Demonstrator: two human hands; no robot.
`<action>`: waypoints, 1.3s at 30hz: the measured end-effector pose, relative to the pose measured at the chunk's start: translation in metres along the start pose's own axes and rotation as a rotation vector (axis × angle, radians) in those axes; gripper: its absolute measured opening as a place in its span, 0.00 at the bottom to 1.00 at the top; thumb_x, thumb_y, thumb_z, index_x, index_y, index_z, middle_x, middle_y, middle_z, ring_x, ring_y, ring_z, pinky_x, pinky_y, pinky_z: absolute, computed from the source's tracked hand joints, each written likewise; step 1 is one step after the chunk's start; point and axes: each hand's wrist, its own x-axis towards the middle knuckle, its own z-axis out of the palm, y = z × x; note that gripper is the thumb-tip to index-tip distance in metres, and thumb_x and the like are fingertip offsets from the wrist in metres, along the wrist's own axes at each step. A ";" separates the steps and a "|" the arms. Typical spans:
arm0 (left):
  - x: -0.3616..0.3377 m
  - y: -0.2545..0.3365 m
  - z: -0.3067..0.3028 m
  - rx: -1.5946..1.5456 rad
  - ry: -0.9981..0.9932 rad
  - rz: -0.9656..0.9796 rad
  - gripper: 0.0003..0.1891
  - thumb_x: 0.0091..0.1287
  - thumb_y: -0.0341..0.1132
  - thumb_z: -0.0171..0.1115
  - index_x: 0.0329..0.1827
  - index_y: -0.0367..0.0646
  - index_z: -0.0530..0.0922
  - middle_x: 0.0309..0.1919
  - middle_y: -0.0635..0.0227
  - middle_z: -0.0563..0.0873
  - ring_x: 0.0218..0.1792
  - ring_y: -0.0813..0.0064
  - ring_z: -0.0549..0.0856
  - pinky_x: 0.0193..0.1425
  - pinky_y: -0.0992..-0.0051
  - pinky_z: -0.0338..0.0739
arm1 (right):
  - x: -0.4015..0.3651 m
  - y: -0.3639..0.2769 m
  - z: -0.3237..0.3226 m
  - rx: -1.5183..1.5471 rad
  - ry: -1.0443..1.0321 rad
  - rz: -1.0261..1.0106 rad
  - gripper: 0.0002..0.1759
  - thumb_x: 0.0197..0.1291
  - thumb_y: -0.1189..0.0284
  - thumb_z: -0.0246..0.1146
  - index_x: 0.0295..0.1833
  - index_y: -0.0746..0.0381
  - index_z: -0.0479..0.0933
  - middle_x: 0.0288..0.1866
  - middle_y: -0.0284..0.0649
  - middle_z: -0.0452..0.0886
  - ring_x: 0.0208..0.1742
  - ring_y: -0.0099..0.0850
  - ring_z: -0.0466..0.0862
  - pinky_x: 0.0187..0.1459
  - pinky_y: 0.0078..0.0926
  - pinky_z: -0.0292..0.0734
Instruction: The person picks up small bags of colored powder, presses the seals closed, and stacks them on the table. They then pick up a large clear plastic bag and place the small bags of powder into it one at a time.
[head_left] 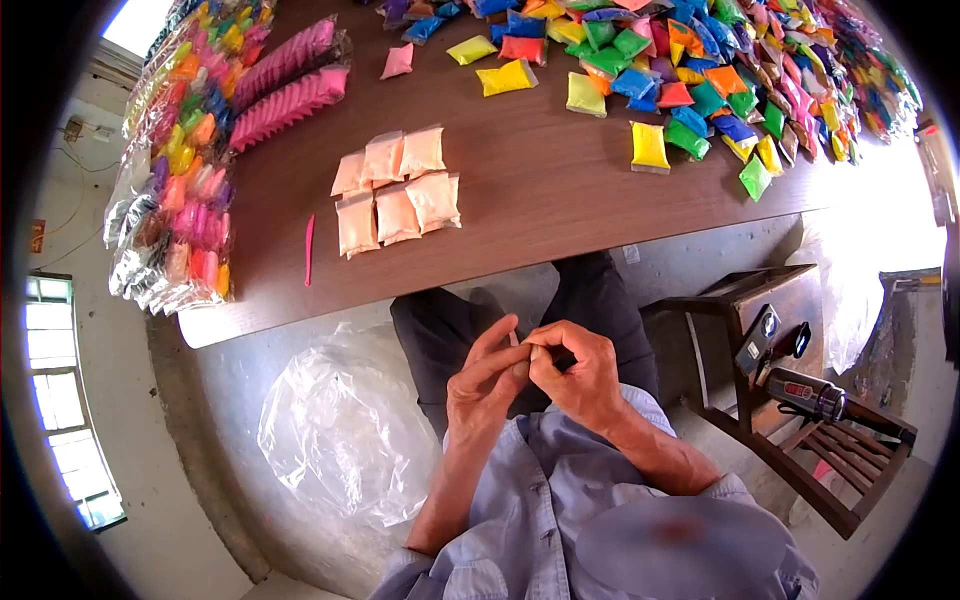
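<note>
Over my lap, my left hand [487, 383] and my right hand [582, 375] meet at the fingertips. The fingers of the left hand are stretched out and spread apart. Thumb and forefinger of the right hand are pinched together against a left fingertip; anything small between them cannot be made out. Beyond the hands, on the brown table [540, 200], lie several peach-coloured packets [398, 212] in two rows. To their left is a thin pink stick-like tool [309, 250].
Long bags of colourful packets [185, 190] and pink packs [290, 108] line the table's left. A pile of coloured packets [690, 80] covers the far right. A clear plastic bag [345, 425] is on the floor. Right, a wooden chair [735, 425] bears a phone [757, 340] and flask [805, 393].
</note>
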 end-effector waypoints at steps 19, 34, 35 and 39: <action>-0.002 -0.001 0.006 -0.155 0.212 -0.010 0.16 0.72 0.21 0.68 0.62 0.35 0.82 0.48 0.64 0.91 0.47 0.79 0.87 0.50 0.79 0.83 | 0.004 0.002 -0.013 0.132 -0.078 0.140 0.09 0.76 0.72 0.64 0.50 0.68 0.83 0.35 0.37 0.87 0.35 0.17 0.83 0.35 0.21 0.79; 0.001 -0.003 0.000 -0.174 0.271 -0.108 0.16 0.73 0.23 0.70 0.62 0.34 0.83 0.45 0.61 0.93 0.40 0.77 0.90 0.44 0.78 0.85 | 0.005 -0.011 -0.016 -0.129 -0.169 -0.012 0.07 0.65 0.79 0.69 0.47 0.67 0.86 0.38 0.46 0.91 0.36 0.32 0.90 0.36 0.30 0.84; 0.001 -0.002 0.000 -0.175 0.271 -0.108 0.16 0.73 0.23 0.70 0.62 0.34 0.83 0.45 0.61 0.93 0.40 0.77 0.90 0.44 0.78 0.85 | 0.006 -0.011 -0.018 -0.213 -0.178 -0.082 0.06 0.64 0.79 0.69 0.46 0.67 0.86 0.39 0.48 0.90 0.36 0.38 0.92 0.36 0.32 0.85; 0.000 0.000 0.002 -0.061 0.260 -0.074 0.16 0.72 0.23 0.70 0.62 0.33 0.83 0.45 0.61 0.93 0.40 0.78 0.89 0.45 0.78 0.83 | 0.012 -0.015 -0.018 -0.255 -0.161 -0.122 0.06 0.63 0.72 0.71 0.43 0.63 0.86 0.36 0.46 0.88 0.35 0.49 0.89 0.35 0.40 0.83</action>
